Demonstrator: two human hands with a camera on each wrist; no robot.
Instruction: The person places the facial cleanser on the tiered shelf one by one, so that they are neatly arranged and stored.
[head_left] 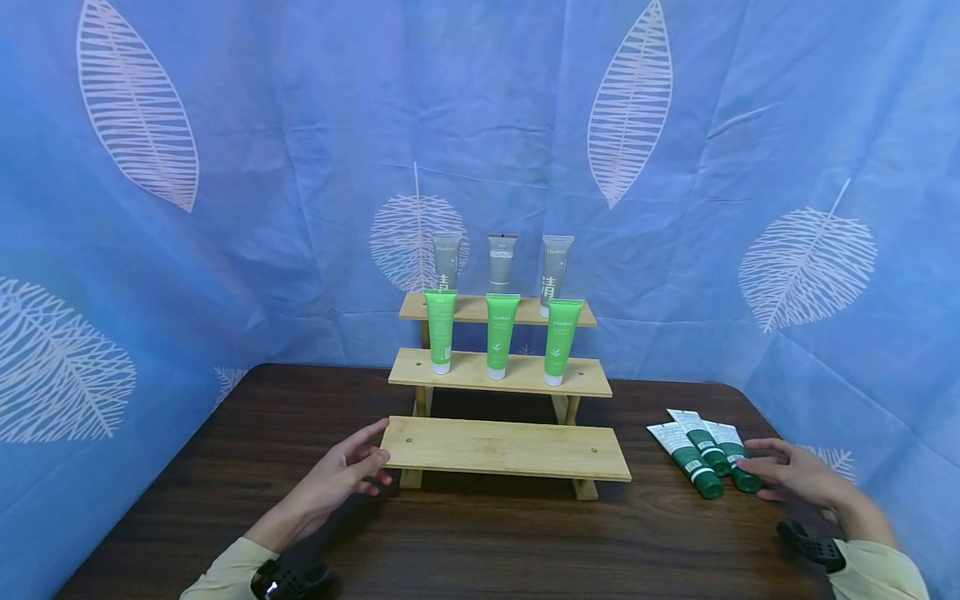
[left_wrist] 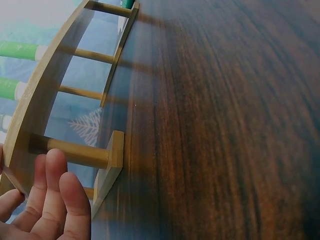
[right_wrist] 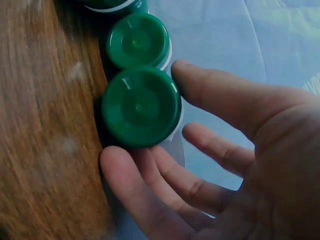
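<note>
A tiered wooden display stand (head_left: 506, 450) stands on the table. My left hand (head_left: 341, 475) pinches the left end of its lowest shelf between thumb and index finger; in the left wrist view the other fingers (left_wrist: 55, 185) curl below the board. To the right lie three dark green and white squeeze tubes (head_left: 693, 460), caps toward me. My right hand (head_left: 802, 475) is at the rightmost tube, thumb and fingers loosely spread on either side of its green cap (right_wrist: 140, 107). The right wrist view shows the thumb tip right at the cap's edge and fingertips just under it.
Three light green tubes (head_left: 498, 333) stand cap-down on the middle shelf (head_left: 465, 363). Three grey tubes (head_left: 501, 258) stand on the top shelf (head_left: 472, 308). A blue leaf-print cloth (head_left: 300, 208) hangs behind the dark wooden table (head_left: 487, 542).
</note>
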